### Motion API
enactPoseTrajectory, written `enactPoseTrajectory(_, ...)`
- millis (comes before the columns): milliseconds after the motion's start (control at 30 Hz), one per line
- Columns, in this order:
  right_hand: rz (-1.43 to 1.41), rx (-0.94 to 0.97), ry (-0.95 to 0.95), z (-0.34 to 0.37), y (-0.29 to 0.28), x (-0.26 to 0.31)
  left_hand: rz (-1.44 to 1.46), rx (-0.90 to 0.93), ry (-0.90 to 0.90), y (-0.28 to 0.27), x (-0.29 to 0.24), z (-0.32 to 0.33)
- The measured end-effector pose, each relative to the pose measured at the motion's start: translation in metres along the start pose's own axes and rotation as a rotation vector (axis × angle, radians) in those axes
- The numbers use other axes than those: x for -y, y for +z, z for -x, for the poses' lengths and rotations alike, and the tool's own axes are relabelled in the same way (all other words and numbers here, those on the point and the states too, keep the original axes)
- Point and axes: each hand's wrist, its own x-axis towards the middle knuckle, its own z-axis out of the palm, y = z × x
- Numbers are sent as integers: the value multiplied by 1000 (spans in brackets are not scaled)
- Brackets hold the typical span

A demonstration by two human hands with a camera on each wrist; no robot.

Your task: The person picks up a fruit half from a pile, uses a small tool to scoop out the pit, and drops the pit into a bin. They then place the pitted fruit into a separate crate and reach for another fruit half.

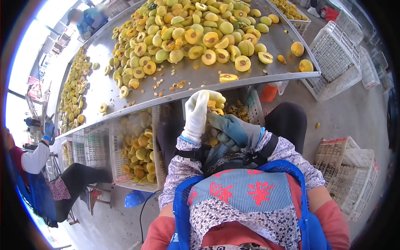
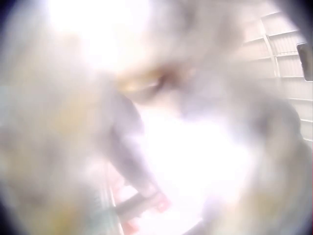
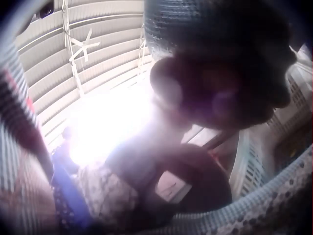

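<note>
In the head view my left hand, in a white glove, grips yellow peach halves between curled fingers and thumb, just below the table's near edge. My right hand, in a grey-green glove, meets the fruit from below, its fingers bent and its thumb side against it. I cannot tell whether it holds something of its own. The right wrist view shows the dark underside of that glove; the left wrist view is blurred and washed out. A pile of peach halves covers much of the metal table.
A crate of peach halves stands under the table on the left. Another crate with scraps sits between my knees. Empty crates lie at right, more crates below them. A person sits at far left. One half lies at the table edge.
</note>
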Motion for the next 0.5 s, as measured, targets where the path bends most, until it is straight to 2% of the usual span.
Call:
enactPoseTrajectory(67,-480,293,209,0,-8,2,171,43,-79,3,-1,-2)
enactPoseTrajectory(100,-622,473,176,-7,-12,-6,217,65,8,8,-3,-3)
enactPoseTrajectory(133,-609,499,168,-8,-14,-5,251,71,15,8,-1,-6)
enactPoseTrajectory(200,-617,403,179,-9,-15,-2,447,-97,-151,19,0,-8)
enactPoseTrajectory(233,-610,417,172,-9,-15,-1,443,-183,-236,21,0,-11)
enactPoseTrajectory(333,-205,147,124,-7,-17,0,562,-259,-222,20,6,-16)
enactPoseTrajectory(367,35,83,39,-8,-16,0,703,-206,-167,7,13,-23)
enactPoseTrajectory(400,31,91,41,-17,-21,-20,841,-154,-112,-10,15,-28)
enactPoseTrajectory(433,317,-62,-213,-36,-31,-56,830,-132,-134,-20,7,-28)
enactPoseTrajectory(467,603,-215,-470,-48,-36,-75,617,-345,-151,-13,-16,-21)
enactPoseTrajectory(500,885,-405,-233,-27,-25,-46,429,-365,-38,-21,-23,-13)
